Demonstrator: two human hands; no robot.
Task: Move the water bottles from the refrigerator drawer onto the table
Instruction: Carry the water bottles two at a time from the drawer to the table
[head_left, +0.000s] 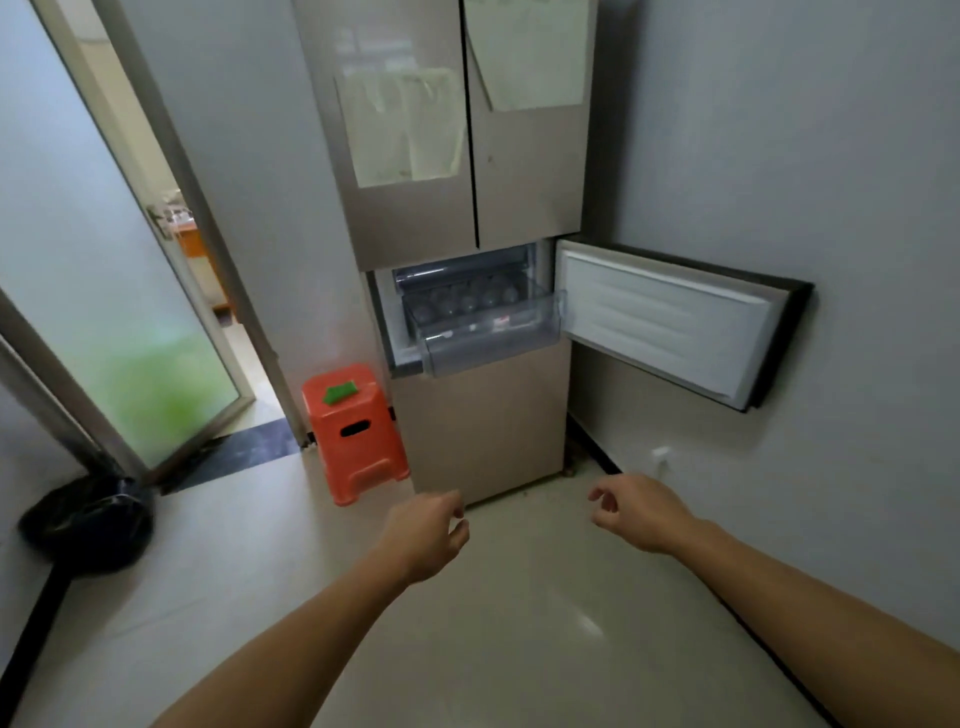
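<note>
Clear water bottles (467, 299), blurred, lie clustered in the refrigerator's (524, 182) pulled-out transparent drawer (488, 345). My left hand (426, 535) and right hand (636, 512), well apart from it, are loosely curled and empty.

We see a tall champagne-beige metal refrigerator (519, 197), its open lower door (665, 322) white inside with a dark rim. We see a square orange plastic stool (363, 447) topped by a small green piece (340, 392), and a glossy black bin bag (88, 525).
</note>
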